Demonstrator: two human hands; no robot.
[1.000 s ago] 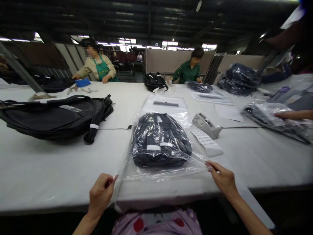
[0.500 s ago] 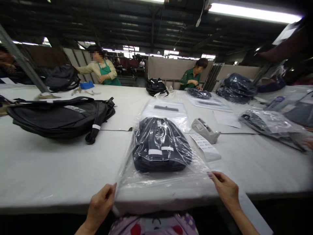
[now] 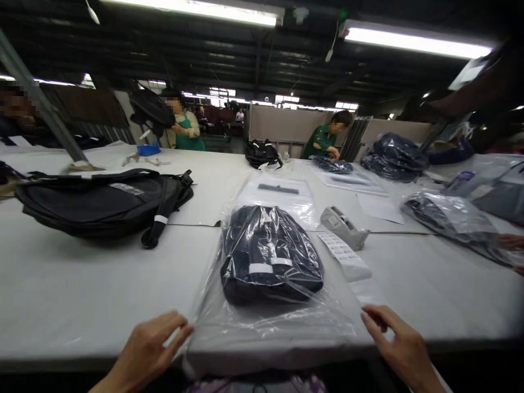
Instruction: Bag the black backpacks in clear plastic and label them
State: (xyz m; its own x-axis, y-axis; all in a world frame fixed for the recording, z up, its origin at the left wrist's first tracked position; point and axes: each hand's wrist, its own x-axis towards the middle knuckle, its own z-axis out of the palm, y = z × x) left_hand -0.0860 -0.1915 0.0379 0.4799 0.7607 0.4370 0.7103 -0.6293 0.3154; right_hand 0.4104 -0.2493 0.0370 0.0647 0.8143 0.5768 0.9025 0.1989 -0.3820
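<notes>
Head view. Dark backpack (image 3: 270,259) lies inside a clear plastic bag (image 3: 282,327) at the middle of the near tabletop (image 3: 102,295), its two white-banded straps facing up. The bag's slack near end spreads between the hands, close to the tabletop's near edge.

Risks, as judged: the loose film could slip over that edge or fold under itself, since neither hand appears to grip it. The label sheet (image 3: 344,254), just right of the bag, might be dragged if the film clings to it or the right hand sweeps wide. The tape dispenser (image 3: 344,226), just beyond the sheet, could be knocked by a far reach on that side.

Pose: left hand (image 3: 149,341) comes in from the near left, thumb and fingers spread with a gap between, tips at the bag's near left edge; contact with the film cannot be told. Right hand (image 3: 397,341) mirrors it from the near right, thumb and forefinger parted, nothing seen pinched, tips just off the near right corner. Both forearms angle inward.
</notes>
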